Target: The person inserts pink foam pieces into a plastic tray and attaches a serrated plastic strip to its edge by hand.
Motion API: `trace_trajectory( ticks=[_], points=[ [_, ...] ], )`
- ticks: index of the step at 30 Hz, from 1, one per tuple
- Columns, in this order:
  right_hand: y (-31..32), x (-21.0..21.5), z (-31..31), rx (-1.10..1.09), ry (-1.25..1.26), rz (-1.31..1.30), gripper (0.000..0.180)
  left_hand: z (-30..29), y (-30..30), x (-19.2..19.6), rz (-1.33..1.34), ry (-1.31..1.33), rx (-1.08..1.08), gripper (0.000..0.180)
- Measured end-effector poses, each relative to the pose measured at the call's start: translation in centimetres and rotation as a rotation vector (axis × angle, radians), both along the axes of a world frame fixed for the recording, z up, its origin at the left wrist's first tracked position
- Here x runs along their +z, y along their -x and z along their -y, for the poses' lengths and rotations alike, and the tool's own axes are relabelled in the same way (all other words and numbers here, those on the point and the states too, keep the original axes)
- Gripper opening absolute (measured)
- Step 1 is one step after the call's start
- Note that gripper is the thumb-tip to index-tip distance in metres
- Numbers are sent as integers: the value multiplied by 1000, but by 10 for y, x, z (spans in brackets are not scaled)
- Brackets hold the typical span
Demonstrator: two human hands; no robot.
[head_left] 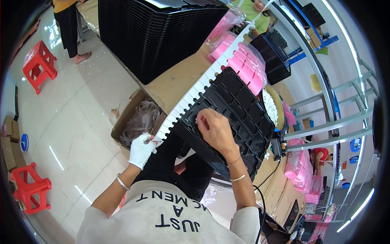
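Note:
A white-gloved hand, my left hand (pixel 141 151), is closed in a pinch at the near end of a long white notched strip (pixel 196 88). The strip slants away to the upper right, past the edge of a stack of black plastic trays (pixel 239 103). My right hand (pixel 216 129) is bare and hovers over the near part of the top tray. Its fingers are curled together, and a speck of white shows at the fingertips; what they hold is too small to name. Moulded pockets cover the tray's top.
A tall stack of black trays (pixel 152 36) stands at the table's far left. Below the table edge sits a cardboard box (pixel 120 129) of clear plastic scraps. Pink packets (pixel 245 61) and a yellow bowl (pixel 279 106) of white bits lie beyond the tray. Red stools (pixel 40 67) stand left.

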State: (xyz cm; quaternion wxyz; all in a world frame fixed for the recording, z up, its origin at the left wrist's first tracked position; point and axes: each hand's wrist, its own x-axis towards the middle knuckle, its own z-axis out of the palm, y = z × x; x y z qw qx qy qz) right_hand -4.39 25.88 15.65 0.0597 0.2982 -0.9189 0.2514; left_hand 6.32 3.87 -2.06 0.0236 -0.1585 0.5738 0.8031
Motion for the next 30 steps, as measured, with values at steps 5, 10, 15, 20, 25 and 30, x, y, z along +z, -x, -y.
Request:
trace_trajectory(
  ticks=[5, 10, 15, 20, 25, 30],
  points=[
    [-14, 3, 2, -8, 152, -34, 5, -2, -4, 41, -5, -238, 5, 9],
    [-99, 5, -4, -62, 472, 368, 6, -11, -17, 85, 35, -176, -146, 14],
    [-153, -9, -12, -241, 642, 415, 13, -35, -29, 102, -20, -242, -234, 22],
    [-178, -9, -24, -335, 567, 211, 21, -58, -41, 122, -34, -207, -383, 18],
    [-196, -19, -39, -338, 560, 80, 11, -83, -61, 125, -99, -124, -486, 20],
    [-214, -19, -61, -291, 475, -21, 11, -100, -66, 131, -46, -105, -564, 25]
  ],
)
